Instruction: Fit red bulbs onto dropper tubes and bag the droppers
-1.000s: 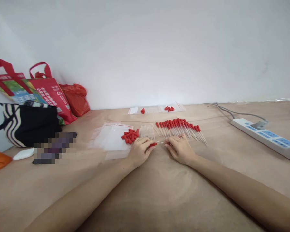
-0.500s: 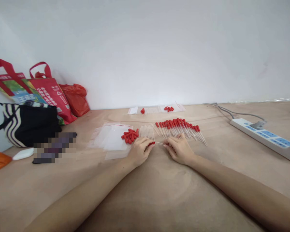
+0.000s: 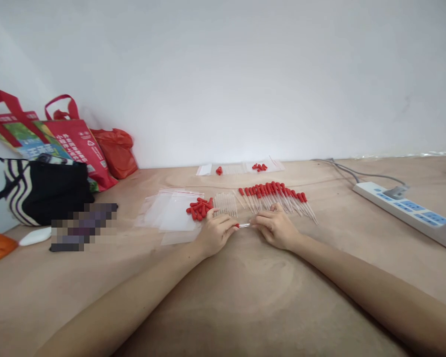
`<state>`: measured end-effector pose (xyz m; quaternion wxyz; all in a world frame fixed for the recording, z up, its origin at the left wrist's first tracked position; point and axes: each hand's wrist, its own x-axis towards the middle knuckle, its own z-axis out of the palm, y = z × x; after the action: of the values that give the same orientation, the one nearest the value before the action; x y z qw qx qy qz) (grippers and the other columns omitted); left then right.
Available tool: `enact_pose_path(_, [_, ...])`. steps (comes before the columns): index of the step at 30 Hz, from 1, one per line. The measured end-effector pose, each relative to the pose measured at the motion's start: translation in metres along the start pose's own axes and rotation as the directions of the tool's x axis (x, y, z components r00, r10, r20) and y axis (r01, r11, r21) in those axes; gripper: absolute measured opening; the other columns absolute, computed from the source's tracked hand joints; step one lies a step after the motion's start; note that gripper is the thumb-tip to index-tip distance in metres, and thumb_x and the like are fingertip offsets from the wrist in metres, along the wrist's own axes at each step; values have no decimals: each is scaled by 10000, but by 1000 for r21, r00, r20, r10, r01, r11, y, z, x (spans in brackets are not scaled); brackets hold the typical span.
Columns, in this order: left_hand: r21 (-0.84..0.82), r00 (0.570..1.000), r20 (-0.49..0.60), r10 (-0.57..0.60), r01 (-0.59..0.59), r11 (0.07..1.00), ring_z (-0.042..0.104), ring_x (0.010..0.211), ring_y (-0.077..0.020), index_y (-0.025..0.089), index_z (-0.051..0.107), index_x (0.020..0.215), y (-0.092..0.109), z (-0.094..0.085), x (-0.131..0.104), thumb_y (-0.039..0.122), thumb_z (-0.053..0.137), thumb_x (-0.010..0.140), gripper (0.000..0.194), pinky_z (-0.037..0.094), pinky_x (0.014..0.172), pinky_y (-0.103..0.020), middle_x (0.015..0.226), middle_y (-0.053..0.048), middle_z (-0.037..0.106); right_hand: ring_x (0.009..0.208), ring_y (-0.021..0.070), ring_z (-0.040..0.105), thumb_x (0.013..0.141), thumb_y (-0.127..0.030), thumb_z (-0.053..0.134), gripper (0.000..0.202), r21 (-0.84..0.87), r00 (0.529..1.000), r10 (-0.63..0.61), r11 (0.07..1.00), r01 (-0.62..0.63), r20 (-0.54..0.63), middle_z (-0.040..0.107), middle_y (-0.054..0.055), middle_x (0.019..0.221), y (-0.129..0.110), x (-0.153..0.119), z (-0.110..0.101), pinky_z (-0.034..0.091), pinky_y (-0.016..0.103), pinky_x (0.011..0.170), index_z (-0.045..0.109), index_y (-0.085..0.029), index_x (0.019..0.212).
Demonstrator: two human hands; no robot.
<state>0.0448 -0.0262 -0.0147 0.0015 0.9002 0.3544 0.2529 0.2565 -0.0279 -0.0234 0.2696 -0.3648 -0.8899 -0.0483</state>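
My left hand [image 3: 218, 233] is closed on a red rubber bulb, whose open end shows at the fingertips. A thin clear dropper tube [image 3: 244, 225] runs from that bulb across to my right hand [image 3: 275, 227], whose fingers pinch its other end. Beyond my left hand lie a pile of loose red rubber bulbs [image 3: 199, 208] and a row of bare clear tubes [image 3: 226, 202]. Past my right hand several droppers with red bulbs fitted [image 3: 271, 189] lie side by side in a fan.
Flat clear zip bags [image 3: 174, 210] overlap left of the bulbs. By the wall lies another bag with tubes and red bulbs [image 3: 259, 167]. A power strip [image 3: 405, 210] with a grey cable is at right. Shopping bags [image 3: 78, 148] and a black striped bag [image 3: 52, 191] stand at left.
The tube and bulb between my hands have shifted slightly towards me. Less tube shows between the fingertips, and the red that showed at my right fingers is no longer visible.
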Motion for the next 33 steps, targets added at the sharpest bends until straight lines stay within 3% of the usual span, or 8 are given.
enact_pose_path(9, [97, 992, 2, 125, -125, 987, 556, 708, -131, 166, 584, 788, -1, 0, -1, 235, 376, 873, 235, 224, 931, -401, 731, -14, 624, 572, 103, 428, 795, -154, 390, 201, -9, 999, -48, 999, 48, -2, 581, 0, 656, -4, 0, -2, 191, 297, 674, 581, -176, 736])
enact_pose_path(17, [121, 986, 38, 159, -163, 979, 539, 694, -137, 169, 548, 767, 2, -2, 1, 235, 362, 863, 220, 254, 919, -384, 719, -15, 604, 574, 108, 430, 819, -191, 371, 213, 50, 1000, -20, 999, 20, 9, 573, 7, 641, -9, 1, 1, 193, 287, 664, 569, -165, 744])
enact_pose_path(27, [160, 952, -42, 302, -292, 943, 525, 650, -124, 153, 530, 740, 1, -1, 3, 220, 371, 865, 214, 280, 891, -365, 681, -10, 590, 537, 93, 439, 836, -223, 388, 225, 201, 992, 94, 973, -111, 89, 598, -4, 615, -14, 5, 6, 199, 278, 681, 585, -164, 747])
enact_pose_path(33, [43, 981, -76, 178, -175, 984, 555, 681, -120, 168, 538, 772, -4, 1, 2, 233, 418, 859, 162, 248, 900, -376, 729, 5, 629, 579, 106, 465, 846, -250, 384, 241, 88, 987, 123, 987, -133, 107, 625, 9, 665, -19, 9, 1, 192, 293, 679, 596, -171, 762])
